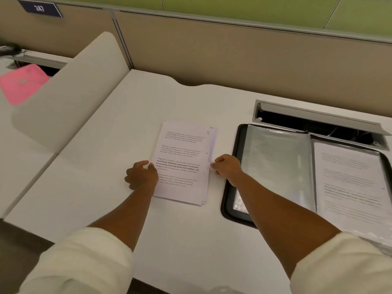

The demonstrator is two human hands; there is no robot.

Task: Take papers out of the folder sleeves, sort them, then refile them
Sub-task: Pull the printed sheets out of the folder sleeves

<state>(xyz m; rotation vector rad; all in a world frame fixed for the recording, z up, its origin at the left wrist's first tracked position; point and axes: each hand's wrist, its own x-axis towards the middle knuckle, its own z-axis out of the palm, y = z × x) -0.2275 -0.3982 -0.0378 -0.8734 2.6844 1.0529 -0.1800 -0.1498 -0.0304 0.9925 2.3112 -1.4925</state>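
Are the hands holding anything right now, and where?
Both grip the paper stack: left hand at its left edge, right hand pinching its right edge.

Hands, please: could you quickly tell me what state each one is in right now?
Left hand: fingers curled, gripping the left edge of the paper stack.
Right hand: pinching the stack's right edge.
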